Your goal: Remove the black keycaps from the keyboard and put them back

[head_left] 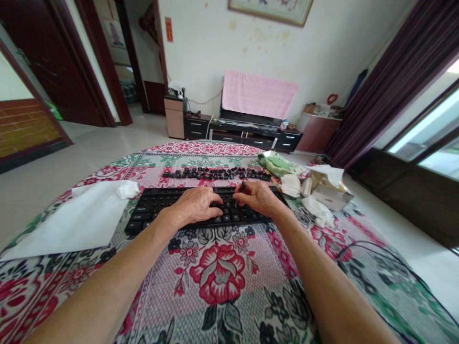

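Note:
A black keyboard [150, 209] lies across a table covered by a red and green floral cloth [218, 277]. My left hand [199, 204] rests palm down on the keyboard's middle, fingers curled onto the keys. My right hand [257, 197] is closed in a pinch on a small dark keycap [242, 187] held just above the keyboard's right half. Beyond the keyboard, several loose black keycaps [215, 173] lie in a row on the cloth.
A white sheet [68, 224] with a crumpled tissue [127, 190] lies left of the keyboard. At the right sit crumpled tissues [315, 210], a tissue box [332, 193] and a green cloth [278, 165]. Beyond stand a low TV cabinet, a pink-covered screen and dark curtains.

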`<state>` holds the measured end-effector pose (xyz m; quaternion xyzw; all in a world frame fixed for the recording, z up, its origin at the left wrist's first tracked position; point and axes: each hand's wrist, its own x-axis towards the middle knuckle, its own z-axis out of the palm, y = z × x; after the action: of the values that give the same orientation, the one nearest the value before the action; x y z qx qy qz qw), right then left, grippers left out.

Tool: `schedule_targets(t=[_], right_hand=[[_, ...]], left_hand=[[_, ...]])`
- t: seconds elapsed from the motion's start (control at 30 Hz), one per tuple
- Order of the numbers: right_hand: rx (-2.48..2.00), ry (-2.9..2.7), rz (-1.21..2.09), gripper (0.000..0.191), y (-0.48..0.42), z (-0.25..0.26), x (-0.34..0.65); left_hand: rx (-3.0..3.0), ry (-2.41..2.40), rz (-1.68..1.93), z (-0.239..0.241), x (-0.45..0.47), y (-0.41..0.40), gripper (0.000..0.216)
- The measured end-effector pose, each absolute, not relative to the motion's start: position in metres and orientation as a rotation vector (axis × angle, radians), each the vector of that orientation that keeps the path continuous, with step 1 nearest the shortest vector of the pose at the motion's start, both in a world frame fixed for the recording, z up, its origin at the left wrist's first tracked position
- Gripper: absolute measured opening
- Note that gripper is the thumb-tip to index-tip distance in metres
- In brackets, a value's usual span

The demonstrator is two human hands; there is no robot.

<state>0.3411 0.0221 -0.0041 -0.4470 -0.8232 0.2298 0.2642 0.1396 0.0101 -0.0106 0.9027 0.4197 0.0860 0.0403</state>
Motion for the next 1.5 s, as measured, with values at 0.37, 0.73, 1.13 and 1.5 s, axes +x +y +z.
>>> schedule_targets(t=[0.37, 0.73, 1.13, 1.5], right_hand=[[-1.202, -1.936, 0.890, 0.027, 0.031, -0.013, 0.345], [-1.073, -2.026, 0.732, 0.024, 0.023, 0.002, 0.333], [-1.133, -1.989, 0.281, 0.018, 0.011, -0.002, 0.304], [-1.367, -1.802, 0.637, 0.026, 0.024, -0.010, 0.309]], left_hand=[[2.780, 1.269, 0.288, -0.012, 0.139, 0.011, 0.033], [2.684, 1.350, 0.635, -0.006, 0.157, 0.002, 0.034], [2.547, 1.521, 0.789, -0.013, 0.164, 0.005, 0.029], [2.422, 1.477, 0.867, -0.019, 0.166, 0.005, 0.032]])
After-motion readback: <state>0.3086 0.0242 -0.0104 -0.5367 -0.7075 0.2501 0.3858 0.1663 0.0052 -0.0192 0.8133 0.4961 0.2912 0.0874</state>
